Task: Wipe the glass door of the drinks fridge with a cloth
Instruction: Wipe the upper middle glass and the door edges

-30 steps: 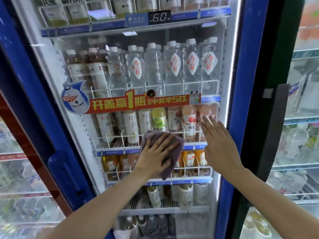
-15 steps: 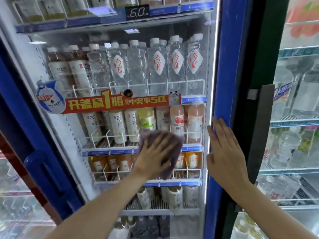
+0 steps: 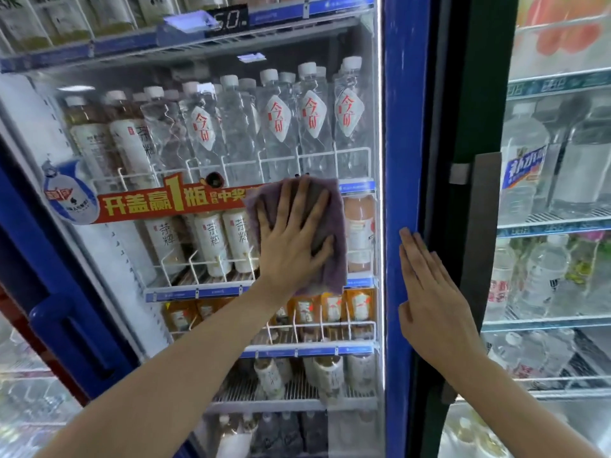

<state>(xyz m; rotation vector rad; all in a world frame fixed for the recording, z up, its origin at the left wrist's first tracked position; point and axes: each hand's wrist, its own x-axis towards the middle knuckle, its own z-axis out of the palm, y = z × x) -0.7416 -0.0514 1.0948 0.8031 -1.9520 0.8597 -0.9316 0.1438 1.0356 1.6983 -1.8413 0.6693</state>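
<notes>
The drinks fridge's glass door fills the middle of the view, with a blue frame on its right side. My left hand presses flat, fingers spread, on a purple cloth against the glass at mid height, near the right edge of the pane. My right hand lies flat with fingers together on the blue frame, holding nothing.
Behind the glass stand rows of water bottles and tea bottles on wire shelves, and a red promo banner is stuck across the pane. A blue door handle sits at lower left. Another fridge stands to the right.
My left hand has slid the cloth up and to the right across the glass, over the banner's right end. My right hand has moved from the glass onto the blue frame.
</notes>
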